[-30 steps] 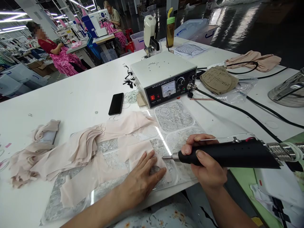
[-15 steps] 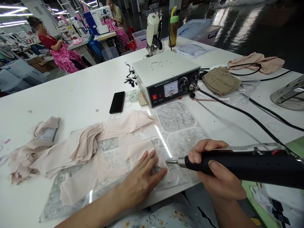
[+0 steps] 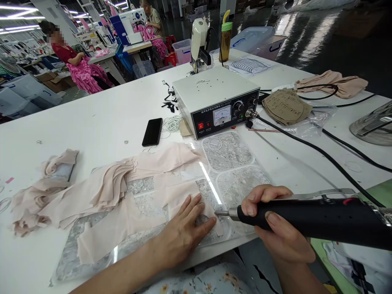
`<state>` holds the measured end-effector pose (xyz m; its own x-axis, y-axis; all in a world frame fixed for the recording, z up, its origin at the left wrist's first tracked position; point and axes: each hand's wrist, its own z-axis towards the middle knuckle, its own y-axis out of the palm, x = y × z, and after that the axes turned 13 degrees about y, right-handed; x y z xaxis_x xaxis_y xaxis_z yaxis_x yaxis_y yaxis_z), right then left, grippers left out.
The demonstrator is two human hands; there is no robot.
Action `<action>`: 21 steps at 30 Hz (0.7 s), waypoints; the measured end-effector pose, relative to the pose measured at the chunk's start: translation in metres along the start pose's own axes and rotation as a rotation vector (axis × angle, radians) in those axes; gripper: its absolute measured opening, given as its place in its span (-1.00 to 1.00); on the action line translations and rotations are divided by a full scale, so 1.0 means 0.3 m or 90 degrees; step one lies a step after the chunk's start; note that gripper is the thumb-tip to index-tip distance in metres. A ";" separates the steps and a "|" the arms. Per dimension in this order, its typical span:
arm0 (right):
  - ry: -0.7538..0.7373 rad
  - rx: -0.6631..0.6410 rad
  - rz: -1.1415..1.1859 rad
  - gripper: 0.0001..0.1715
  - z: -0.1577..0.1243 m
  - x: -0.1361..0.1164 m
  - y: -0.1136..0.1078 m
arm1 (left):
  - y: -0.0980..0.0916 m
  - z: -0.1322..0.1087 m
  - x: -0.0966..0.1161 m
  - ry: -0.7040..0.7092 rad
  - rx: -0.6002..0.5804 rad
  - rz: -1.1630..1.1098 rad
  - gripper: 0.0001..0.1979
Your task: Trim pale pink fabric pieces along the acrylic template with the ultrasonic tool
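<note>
Head view: I note the left hand (image 3: 184, 229) flat, thumb spread, atop a beige fabric piece (image 3: 183, 192) just below centre frame. The right hand (image 3: 287, 236), lower right, grips a black handheld tool (image 3: 324, 220), metal tip (image 3: 223, 213) at the fabric's edge; contact unclear.

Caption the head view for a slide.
Left hand rests on pale-pink fabric; right hand holds black ultrasonic handpiece, metal tip at the fabric's edge.

My left hand (image 3: 187, 230) spread on pale pink fabric (image 3: 181, 192), my right hand (image 3: 288, 241) gripping a black tool (image 3: 324, 218), its metal tip (image 3: 225, 212) at the fabric's edge, a control box (image 3: 214, 94) beyond on the table (image 3: 92, 126)
</note>
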<state>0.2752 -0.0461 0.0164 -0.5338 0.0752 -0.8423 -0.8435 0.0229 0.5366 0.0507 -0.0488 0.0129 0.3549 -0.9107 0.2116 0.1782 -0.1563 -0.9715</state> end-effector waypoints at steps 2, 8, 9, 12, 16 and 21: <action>-0.009 -0.006 -0.023 -0.91 0.002 -0.004 0.003 | -0.002 0.004 -0.001 0.005 0.006 -0.001 -0.60; -0.046 -0.035 -0.063 -0.92 0.021 -0.013 0.022 | 0.005 0.003 -0.012 0.006 0.024 -0.009 -0.62; -0.047 -0.035 -0.058 -0.91 0.024 -0.014 0.025 | 0.006 0.002 -0.013 0.006 0.023 -0.011 -0.62; -0.048 -0.028 -0.045 -0.91 0.027 -0.012 0.030 | 0.006 -0.001 -0.014 0.006 0.023 -0.008 -0.61; -0.060 -0.026 -0.042 -0.91 0.036 -0.004 0.035 | 0.008 -0.003 -0.012 0.013 0.028 -0.006 -0.59; -0.052 -0.029 -0.039 -0.92 0.047 0.007 0.041 | 0.011 -0.001 -0.012 0.010 0.029 -0.005 -0.61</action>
<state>0.2646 -0.0317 0.0219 -0.4766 0.1559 -0.8652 -0.8769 -0.0152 0.4804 0.0498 -0.0461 0.0088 0.3382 -0.9157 0.2171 0.2227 -0.1462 -0.9639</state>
